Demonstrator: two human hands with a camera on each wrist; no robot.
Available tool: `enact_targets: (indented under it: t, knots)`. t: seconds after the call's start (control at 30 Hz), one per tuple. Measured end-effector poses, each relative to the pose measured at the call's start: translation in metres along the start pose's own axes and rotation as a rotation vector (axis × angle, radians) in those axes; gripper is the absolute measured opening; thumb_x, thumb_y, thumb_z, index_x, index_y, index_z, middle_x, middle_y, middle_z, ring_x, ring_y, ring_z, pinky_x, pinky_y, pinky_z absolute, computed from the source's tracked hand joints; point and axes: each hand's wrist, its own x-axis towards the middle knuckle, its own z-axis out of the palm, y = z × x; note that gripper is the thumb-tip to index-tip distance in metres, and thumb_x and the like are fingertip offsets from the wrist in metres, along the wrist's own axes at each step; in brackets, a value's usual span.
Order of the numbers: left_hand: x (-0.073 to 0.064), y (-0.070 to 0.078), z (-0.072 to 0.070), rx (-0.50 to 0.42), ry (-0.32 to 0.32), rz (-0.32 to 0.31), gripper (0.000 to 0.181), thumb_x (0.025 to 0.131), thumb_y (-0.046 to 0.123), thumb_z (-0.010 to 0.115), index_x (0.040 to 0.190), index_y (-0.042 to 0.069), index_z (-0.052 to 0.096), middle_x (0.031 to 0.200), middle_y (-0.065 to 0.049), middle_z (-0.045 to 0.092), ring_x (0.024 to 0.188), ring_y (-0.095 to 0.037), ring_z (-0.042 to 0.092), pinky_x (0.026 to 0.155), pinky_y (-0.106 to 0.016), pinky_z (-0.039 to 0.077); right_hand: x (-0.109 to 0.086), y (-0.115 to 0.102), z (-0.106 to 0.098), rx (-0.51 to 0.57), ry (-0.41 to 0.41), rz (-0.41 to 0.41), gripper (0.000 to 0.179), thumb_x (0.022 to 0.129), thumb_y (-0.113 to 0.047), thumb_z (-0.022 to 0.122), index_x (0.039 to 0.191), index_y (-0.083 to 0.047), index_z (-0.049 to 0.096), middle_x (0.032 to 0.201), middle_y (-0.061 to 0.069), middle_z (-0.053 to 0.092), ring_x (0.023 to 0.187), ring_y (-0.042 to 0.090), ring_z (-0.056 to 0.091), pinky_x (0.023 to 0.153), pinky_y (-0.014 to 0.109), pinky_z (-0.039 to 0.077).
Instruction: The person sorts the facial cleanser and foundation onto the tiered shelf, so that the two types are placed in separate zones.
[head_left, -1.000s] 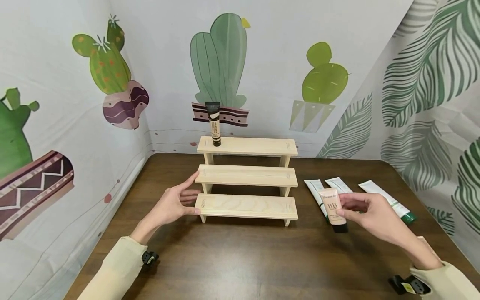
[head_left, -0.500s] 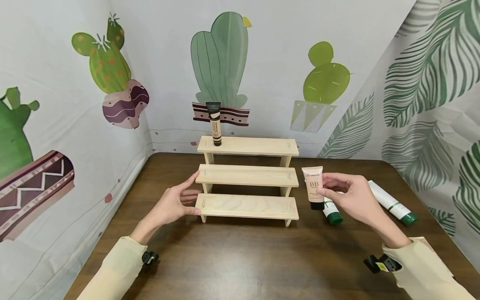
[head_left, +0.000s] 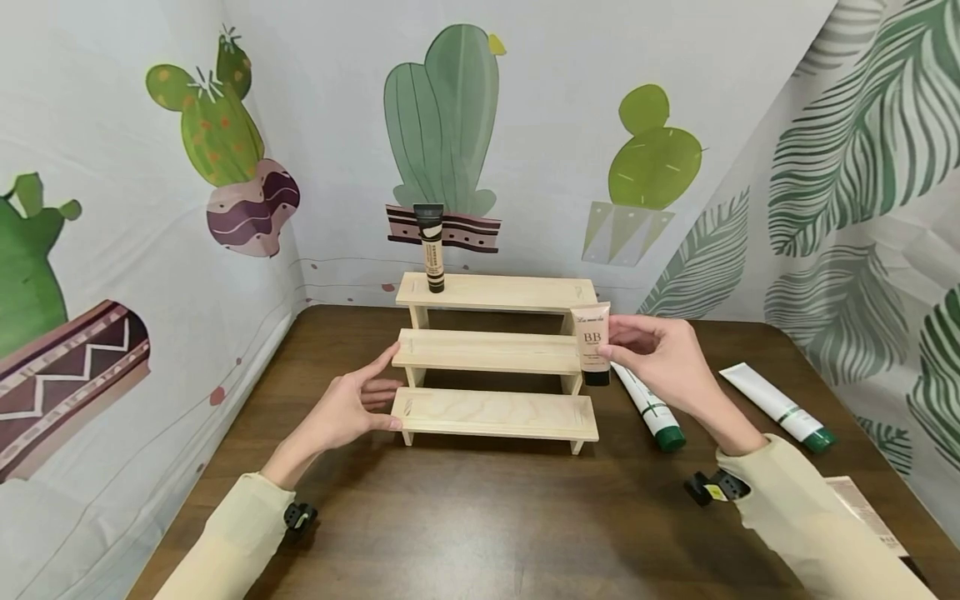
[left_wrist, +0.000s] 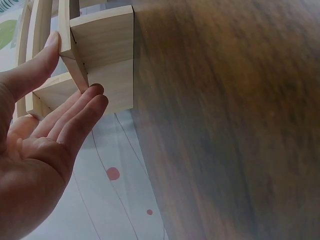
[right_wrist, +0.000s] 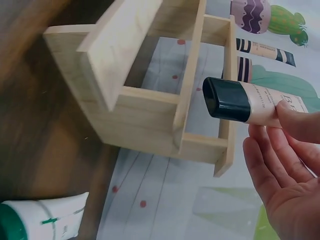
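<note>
Right hand (head_left: 663,358): thumb and fingers pinch a flat pink BB tube with black cap (head_left: 591,340), cap down. Left of grip: three-tier pale wooden stand (head_left: 495,350), its left end touched by left hand (head_left: 347,408), fingers extended. Farther left, higher: slim black-and-beige tube (head_left: 432,250), upright on top tier. Below grip: white green-capped tube (head_left: 651,408), lying.

Reads "BB" in capitals on the pink tube (head_left: 590,333), near the right end of the stand (head_left: 495,415); can't confirm script above or fine print below. Can't make out lettering on the black-and-beige tube (head_left: 432,250), top step's left end, on the white tube (head_left: 776,404) toward the desk's (head_left: 465,517) right edge, or on the pale item (head_left: 870,515) at that edge.
</note>
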Motion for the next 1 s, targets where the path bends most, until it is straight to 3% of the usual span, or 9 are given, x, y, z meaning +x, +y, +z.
enact_targets:
  t: [0.5,1.0]
  knots:
    - [0.000,-0.001,0.000,-0.002,0.001,0.005,0.118,0.075,-0.001,0.094,0.168,0.031,0.029,0.131,-0.027,0.068,0.116,-0.036,0.070,0.097,-0.042,0.060,0.054,-0.022,0.025,0.179,0.065,-0.078,0.032,0.090,-0.003,0.084,0.120,0.006,0.076,0.103,0.019,0.078,0.082,0.008,0.075,0.073,0.018,0.061]
    - [-0.001,0.000,0.001,-0.002,0.002,-0.001,0.118,0.076,-0.002,0.094,0.168,0.031,0.029,0.132,-0.028,0.067,0.117,-0.036,0.070,0.098,-0.045,0.059,0.104,-0.031,0.056,0.283,0.107,-0.078,0.033,0.092,-0.004,0.083,0.123,0.003,0.075,0.106,0.018,0.078,0.090,0.015,0.075,0.080,0.021,0.061]
